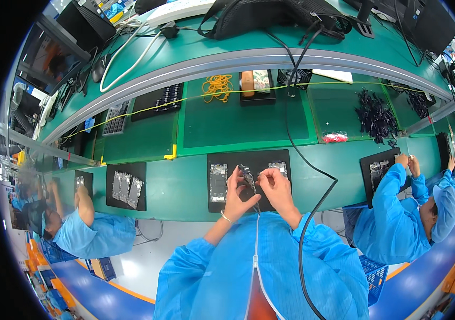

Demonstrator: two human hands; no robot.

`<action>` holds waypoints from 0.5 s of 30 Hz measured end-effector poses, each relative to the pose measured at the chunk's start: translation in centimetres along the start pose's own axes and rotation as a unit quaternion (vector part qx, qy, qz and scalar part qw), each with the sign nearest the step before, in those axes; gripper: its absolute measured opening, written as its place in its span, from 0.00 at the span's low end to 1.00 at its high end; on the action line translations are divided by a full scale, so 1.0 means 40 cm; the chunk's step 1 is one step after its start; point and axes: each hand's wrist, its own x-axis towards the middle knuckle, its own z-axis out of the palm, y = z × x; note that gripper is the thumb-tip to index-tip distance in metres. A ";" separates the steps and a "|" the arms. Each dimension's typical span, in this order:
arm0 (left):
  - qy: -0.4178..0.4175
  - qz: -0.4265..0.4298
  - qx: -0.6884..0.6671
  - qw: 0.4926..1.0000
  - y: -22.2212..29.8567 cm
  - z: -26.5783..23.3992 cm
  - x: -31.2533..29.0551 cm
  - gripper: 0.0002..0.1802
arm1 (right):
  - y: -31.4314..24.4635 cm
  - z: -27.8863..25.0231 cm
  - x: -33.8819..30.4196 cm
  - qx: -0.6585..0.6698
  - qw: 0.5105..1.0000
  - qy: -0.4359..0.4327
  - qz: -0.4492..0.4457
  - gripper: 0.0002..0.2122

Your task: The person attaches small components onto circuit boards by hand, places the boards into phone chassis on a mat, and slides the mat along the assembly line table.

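My left hand (236,198) is closed around a small bunch of dark, shiny flex strips (247,175), which stick up between thumb and fingers. Just to its right, my right hand (276,191) has thumb and forefinger pinched together close to the strips; whatever is in that pinch is too small to make out. Both hands are over a black mat (249,157) on the green bench. On the mat's left part lies a circuit board (218,183). Another board (278,167) lies at the right, partly covered by my right hand.
A black cable (313,205) hangs down right of my hands. Beyond the mat are yellow bands (217,87), a heap of dark strips (375,114) and a metal shelf rail (227,56). Co-workers sit left (91,229) and right (392,224); another mat (112,197) holds several boards.
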 end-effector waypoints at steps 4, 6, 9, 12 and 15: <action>0.002 0.034 0.038 0.999 0.021 -0.012 0.000 0.55 | -0.033 0.023 -0.014 -0.047 0.999 0.012 -0.020 0.06; 0.001 0.038 0.055 0.998 0.027 -0.018 0.000 0.55 | -0.037 0.031 -0.018 -0.045 0.999 0.015 -0.017 0.06; 0.003 0.054 0.068 0.996 0.028 -0.027 0.000 0.55 | -0.038 0.041 -0.025 -0.058 0.998 0.022 -0.028 0.06; 0.006 0.062 0.099 0.993 0.024 -0.032 0.002 0.54 | -0.036 0.047 -0.030 -0.065 0.996 0.029 -0.049 0.06; 0.011 0.068 0.108 0.992 0.029 -0.037 0.002 0.54 | -0.054 0.047 -0.033 -0.061 0.997 0.026 -0.048 0.06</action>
